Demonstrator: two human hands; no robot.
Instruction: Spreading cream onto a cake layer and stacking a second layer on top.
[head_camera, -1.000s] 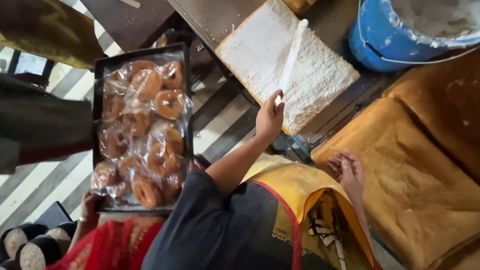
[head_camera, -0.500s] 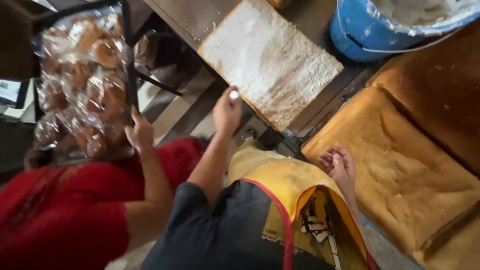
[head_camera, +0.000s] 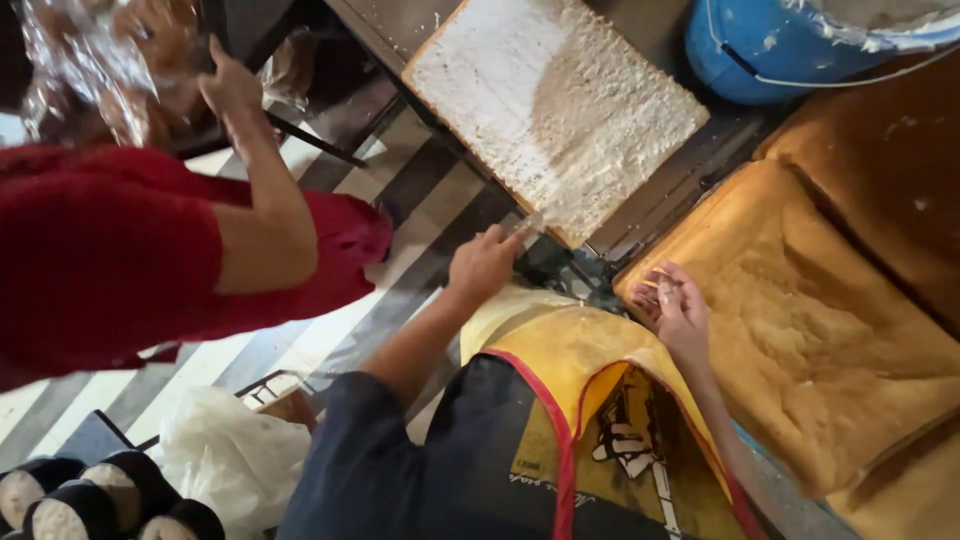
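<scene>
Looked steeply down from head height, a single head-worn view, over the wearer's own yellow apron (head_camera: 590, 400) toward the work table's edge. Took in, close below the lens, the left hand (head_camera: 485, 262) at the corner of the cream-covered sponge sheet (head_camera: 560, 100) and the right hand (head_camera: 675, 310) by the plain sponge sheet (head_camera: 830, 340), with the blue bucket (head_camera: 760, 50) cut off at the upper right edge. Caught at the left, slightly farther off, a co-worker's red sleeve (head_camera: 110, 250) and hand (head_camera: 228, 85) above the striped floor (head_camera: 330, 320); shared with no second view.
</scene>
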